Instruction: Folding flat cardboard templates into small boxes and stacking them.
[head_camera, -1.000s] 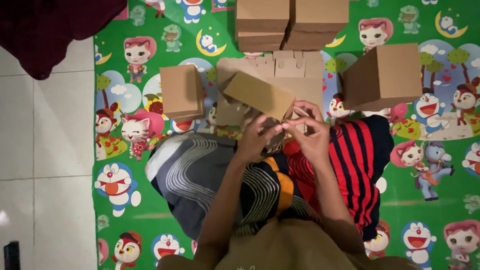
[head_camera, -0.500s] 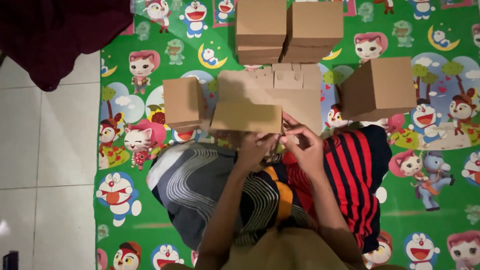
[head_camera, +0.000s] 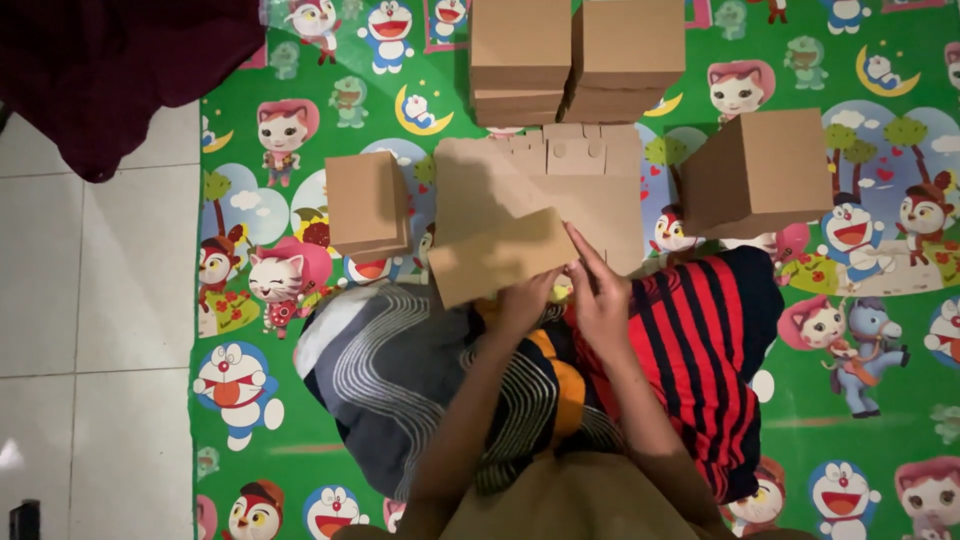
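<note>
A green cartoon-printed play mat (head_camera: 300, 420) spreads beneath everything, well beyond the fingers on every side. Past the fingertips lies a flat stack of unfolded cardboard blanks (head_camera: 590, 180), and farther off stand two piles of folded cardboard boxes (head_camera: 575, 55). One finished box (head_camera: 760, 170) sits off to the right of the fingers, another (head_camera: 365, 205) to their left. The half-folded cardboard box (head_camera: 500, 255) is held over the lap, tilted. The left hand (head_camera: 525, 300) grips its near edge from below, fingers curled and mostly hidden. The right hand (head_camera: 600, 290) presses straight, closed-together fingers against its right end.
</note>
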